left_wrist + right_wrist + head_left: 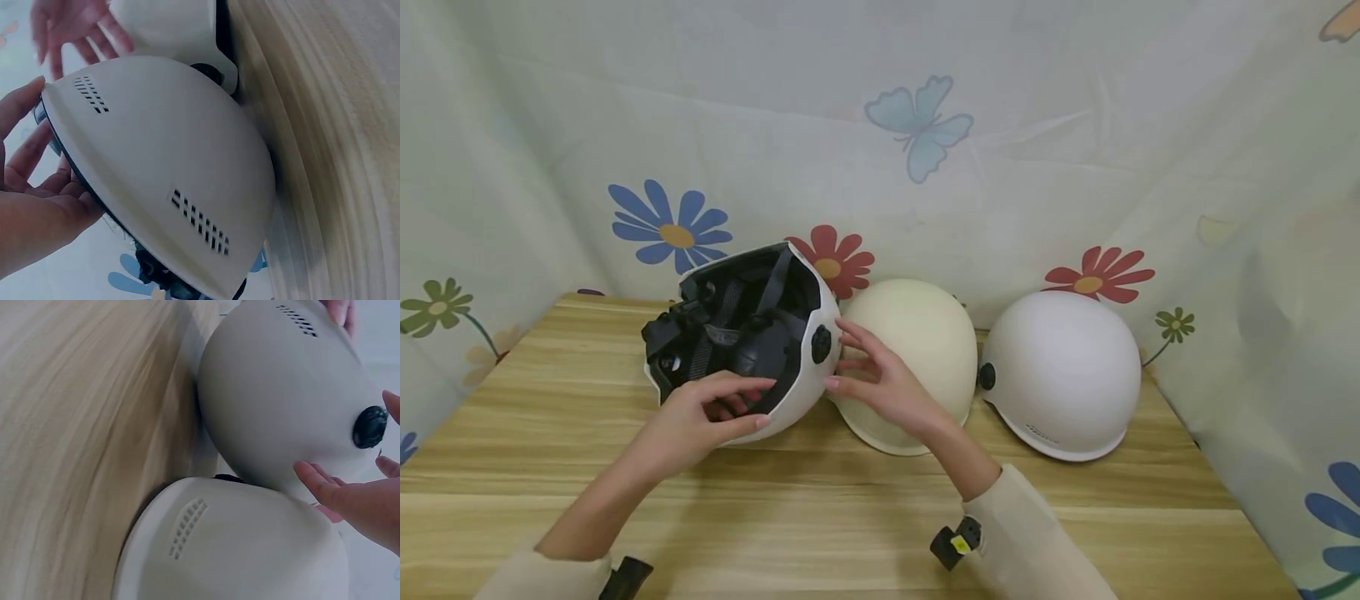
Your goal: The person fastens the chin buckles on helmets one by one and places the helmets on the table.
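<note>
A white helmet [805, 396] lies tipped on its side at the left of the table, its black padded inside and straps facing up and back. My left hand [688, 421] pinches its near rim, thumb on the outer shell and fingers inside; the left wrist view shows this grip on the vented shell [169, 150]. At the helmet's right side is my right hand [891, 387], fingers spread beside the round black knob [822, 343]. In the right wrist view its fingers [322, 484] are straight, at or just off the shell; contact is hard to tell.
A cream helmet [917, 342] stands dome-up in the middle, right behind my right hand. Farther right sits another white helmet [1067, 367] with a black side knob. The wooden table [820, 533] ends at a flower-printed cloth [1037, 167] behind.
</note>
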Tool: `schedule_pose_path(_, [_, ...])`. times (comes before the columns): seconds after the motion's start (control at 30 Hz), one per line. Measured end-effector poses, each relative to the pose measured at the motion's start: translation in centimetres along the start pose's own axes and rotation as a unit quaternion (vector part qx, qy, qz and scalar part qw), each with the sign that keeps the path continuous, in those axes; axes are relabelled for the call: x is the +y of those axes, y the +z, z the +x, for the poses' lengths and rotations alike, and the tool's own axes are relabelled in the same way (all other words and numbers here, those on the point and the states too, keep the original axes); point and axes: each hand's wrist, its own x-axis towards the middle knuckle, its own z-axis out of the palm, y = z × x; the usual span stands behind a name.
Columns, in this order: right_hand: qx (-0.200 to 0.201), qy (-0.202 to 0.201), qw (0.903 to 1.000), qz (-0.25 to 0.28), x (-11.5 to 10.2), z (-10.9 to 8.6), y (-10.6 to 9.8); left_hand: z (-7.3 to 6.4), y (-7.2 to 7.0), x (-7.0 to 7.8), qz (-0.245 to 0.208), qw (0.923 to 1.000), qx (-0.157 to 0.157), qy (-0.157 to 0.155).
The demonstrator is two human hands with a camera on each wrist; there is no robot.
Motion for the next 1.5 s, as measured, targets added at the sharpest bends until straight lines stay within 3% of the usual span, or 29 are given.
schedule_pose_path(0.23, [-0.006,-0.001,0.9996,-0.029,-0.5,0.5,0.5,-0.2,0.8,-0.7,0.051,0.9979,0.018,0.036])
schedule_pose_path(0.4, [0.007,0.017,0.9982,-0.057,0.1,0.4,1.0,-0.3,0.9,-0.8,0.053,0.9982,0.005,0.028])
schedule_pose_path(0.6, [0.022,0.012,0.9977,-0.062,0.9,0.4,1.1,-0.6,0.8,-0.7,0.046,0.9988,0.006,0.015])
schedule_pose_path(0.8, [0.022,0.005,0.9992,-0.032,1.2,0.5,1.1,-0.9,-0.4,-0.7,0.032,0.9988,0.027,0.026])
schedule_pose_path(1.0, [0.019,-0.004,0.9996,-0.019,1.4,0.4,1.2,-1.0,-2.8,-1.1,0.044,0.9962,0.071,0.024])
schedule_pose_path(1.17, [0.023,-0.01,0.9995,-0.02,1.6,0.4,1.2,-0.9,-5.3,-2.0,0.082,0.9888,0.125,-0.01])
schedule_pose_path(1.3, [0.027,-0.019,0.9993,-0.02,1.7,0.5,1.3,-0.9,-7.0,-3.1,0.089,0.9798,0.163,-0.075])
schedule_pose_path(1.4, [0.026,-0.025,0.9991,-0.023,1.8,0.5,1.3,-0.8,-7.9,-3.9,0.079,0.9737,0.178,-0.118])
schedule_pose_path(1.5, [0.024,-0.028,0.9989,-0.029,1.8,0.5,1.3,-0.6,-8.4,-4.6,0.071,0.9716,0.182,-0.133])
